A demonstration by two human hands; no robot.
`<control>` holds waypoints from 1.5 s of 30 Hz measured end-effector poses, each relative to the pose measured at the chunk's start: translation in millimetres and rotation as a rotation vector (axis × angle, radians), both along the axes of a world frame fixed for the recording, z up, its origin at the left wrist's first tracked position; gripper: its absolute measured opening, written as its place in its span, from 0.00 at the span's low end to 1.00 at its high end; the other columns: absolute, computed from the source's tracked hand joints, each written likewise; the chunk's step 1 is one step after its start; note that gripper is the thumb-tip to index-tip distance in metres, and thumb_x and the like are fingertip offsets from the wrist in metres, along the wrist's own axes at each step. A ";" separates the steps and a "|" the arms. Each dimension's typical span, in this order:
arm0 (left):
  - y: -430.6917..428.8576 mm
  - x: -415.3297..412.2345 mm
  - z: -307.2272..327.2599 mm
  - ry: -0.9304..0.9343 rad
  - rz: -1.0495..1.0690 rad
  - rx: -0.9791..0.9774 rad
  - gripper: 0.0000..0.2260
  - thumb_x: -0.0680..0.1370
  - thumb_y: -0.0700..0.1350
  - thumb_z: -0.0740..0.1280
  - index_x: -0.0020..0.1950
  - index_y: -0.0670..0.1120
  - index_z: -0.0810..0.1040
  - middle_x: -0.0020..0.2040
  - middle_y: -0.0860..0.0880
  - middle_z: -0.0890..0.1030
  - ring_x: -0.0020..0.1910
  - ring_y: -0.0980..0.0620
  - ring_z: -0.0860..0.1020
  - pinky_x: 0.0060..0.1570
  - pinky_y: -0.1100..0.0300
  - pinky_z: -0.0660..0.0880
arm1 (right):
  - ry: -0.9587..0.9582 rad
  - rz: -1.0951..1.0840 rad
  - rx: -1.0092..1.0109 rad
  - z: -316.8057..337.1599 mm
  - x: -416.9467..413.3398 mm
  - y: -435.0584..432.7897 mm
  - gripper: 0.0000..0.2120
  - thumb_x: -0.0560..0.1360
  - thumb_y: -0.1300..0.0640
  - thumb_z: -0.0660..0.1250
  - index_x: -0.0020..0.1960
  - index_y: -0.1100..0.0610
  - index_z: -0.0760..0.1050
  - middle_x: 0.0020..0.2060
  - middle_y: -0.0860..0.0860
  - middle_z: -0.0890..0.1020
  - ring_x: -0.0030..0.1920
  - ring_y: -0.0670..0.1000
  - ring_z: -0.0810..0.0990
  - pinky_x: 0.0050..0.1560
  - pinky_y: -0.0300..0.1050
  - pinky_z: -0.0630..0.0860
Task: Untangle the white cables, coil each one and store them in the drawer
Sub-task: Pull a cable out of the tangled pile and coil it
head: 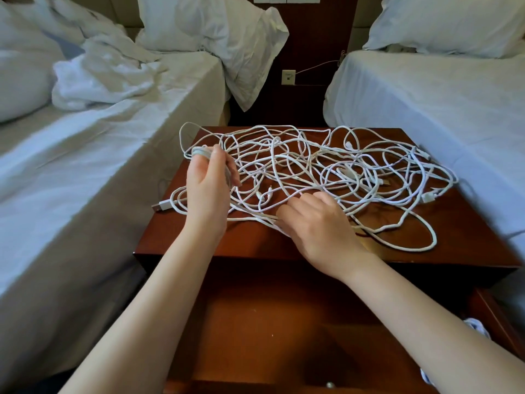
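1. Surface [468, 245]: a dark wooden bedside top standing between two beds, the left bed [85, 155] and the right bed [426, 103].
2. White cables [341, 166]: a loose tangle of many overlapping loops spread across most of the surface. One loop [184, 132] overhangs the far left corner. A USB plug [160, 206] projects past the left edge.
3. Left grip [208, 184]: raised over the left side of the surface, palm turned to the right. The fingers are curled round a coil [200, 153] of several turns of cable, and the thumb presses against it. Strands run from the coil down into the tangle.
4. Right grip [315, 223]: palm down at the near edge of the tangle. The fingers are bent into the strands, and thumb and forefinger pinch one cable that leads off to the left.
5. Drawer [255, 322]: pulled out below the surface, with its knob [329, 384] at the near edge. Most of the visible floor is bare wood. A white bundle [477, 327] lies at the right side, largely hidden by the right forearm; whether it is coiled cable cannot be told.
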State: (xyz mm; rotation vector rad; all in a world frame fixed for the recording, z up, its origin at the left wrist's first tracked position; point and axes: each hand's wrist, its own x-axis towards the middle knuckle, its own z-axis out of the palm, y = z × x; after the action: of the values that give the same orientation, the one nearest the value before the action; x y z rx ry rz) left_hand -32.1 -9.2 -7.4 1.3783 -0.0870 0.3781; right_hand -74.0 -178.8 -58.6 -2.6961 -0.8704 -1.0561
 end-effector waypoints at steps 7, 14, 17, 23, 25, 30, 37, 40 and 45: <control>-9.0 -3.7 -16.5 -0.105 0.110 0.678 0.16 0.81 0.43 0.59 0.35 0.36 0.68 0.36 0.35 0.77 0.35 0.38 0.75 0.35 0.49 0.69 | -0.073 0.004 0.205 10.4 -2.8 -5.7 0.15 0.82 0.54 0.59 0.43 0.60 0.78 0.30 0.49 0.77 0.30 0.52 0.74 0.36 0.46 0.66; -21.0 -20.7 -10.4 -0.121 -0.120 0.757 0.19 0.80 0.41 0.61 0.30 0.46 0.61 0.27 0.50 0.66 0.27 0.54 0.64 0.28 0.65 0.61 | -0.112 0.011 0.308 22.5 -2.6 -18.3 0.16 0.82 0.54 0.59 0.47 0.62 0.81 0.31 0.51 0.80 0.26 0.52 0.75 0.24 0.44 0.69; -23.5 -25.1 -5.6 -0.013 -0.330 0.636 0.21 0.82 0.45 0.59 0.28 0.48 0.65 0.23 0.55 0.67 0.25 0.57 0.65 0.31 0.60 0.64 | -0.094 0.085 0.315 29.7 -3.0 -24.5 0.14 0.81 0.56 0.60 0.52 0.61 0.82 0.34 0.52 0.82 0.29 0.53 0.77 0.26 0.47 0.73; -19.6 -31.9 2.1 0.205 -0.917 0.504 0.19 0.81 0.49 0.54 0.34 0.41 0.67 0.24 0.48 0.64 0.21 0.53 0.61 0.23 0.63 0.60 | -0.039 0.080 0.318 34.3 -0.1 -33.9 0.11 0.80 0.58 0.61 0.50 0.60 0.82 0.31 0.50 0.79 0.29 0.52 0.76 0.26 0.49 0.72; -16.9 -30.8 0.3 0.227 -1.036 0.429 0.15 0.78 0.48 0.55 0.34 0.42 0.66 0.24 0.48 0.65 0.21 0.54 0.62 0.23 0.66 0.62 | -0.013 0.074 0.321 32.9 1.0 -34.5 0.12 0.80 0.57 0.61 0.49 0.60 0.82 0.31 0.50 0.78 0.29 0.51 0.75 0.26 0.48 0.72; -12.4 -27.6 -2.4 0.230 -1.146 0.345 0.14 0.79 0.47 0.55 0.36 0.42 0.67 0.26 0.48 0.66 0.22 0.55 0.63 0.24 0.67 0.65 | 0.049 0.081 0.308 36.8 -0.3 -31.2 0.12 0.79 0.57 0.60 0.51 0.59 0.82 0.34 0.49 0.76 0.31 0.48 0.73 0.29 0.44 0.69; -7.2 -25.1 -0.2 0.261 -1.209 0.289 0.15 0.80 0.47 0.54 0.37 0.42 0.69 0.27 0.48 0.68 0.23 0.54 0.64 0.25 0.66 0.65 | 0.281 0.179 0.234 46.9 -7.6 -26.4 0.16 0.80 0.54 0.55 0.57 0.55 0.79 0.44 0.47 0.81 0.45 0.50 0.77 0.46 0.49 0.73; -7.0 -26.5 1.5 0.267 -1.256 0.262 0.15 0.80 0.46 0.54 0.37 0.41 0.70 0.27 0.48 0.68 0.23 0.54 0.65 0.25 0.65 0.66 | 0.403 0.223 0.313 46.1 -9.5 -25.4 0.15 0.80 0.54 0.55 0.55 0.55 0.79 0.44 0.47 0.80 0.47 0.48 0.77 0.47 0.50 0.75; -8.6 -27.9 3.4 0.286 -1.291 0.224 0.16 0.81 0.46 0.55 0.38 0.39 0.73 0.27 0.47 0.70 0.23 0.54 0.67 0.26 0.66 0.68 | 0.542 0.219 0.380 42.9 -15.8 -33.0 0.13 0.81 0.50 0.54 0.52 0.51 0.76 0.42 0.45 0.79 0.44 0.48 0.78 0.42 0.55 0.77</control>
State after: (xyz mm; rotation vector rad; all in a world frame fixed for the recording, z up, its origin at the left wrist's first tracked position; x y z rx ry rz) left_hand -60.0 -17.8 -4.0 1.3086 -0.7480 -0.9227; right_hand -89.8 -211.8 -15.7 -2.3155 -0.7433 -0.3609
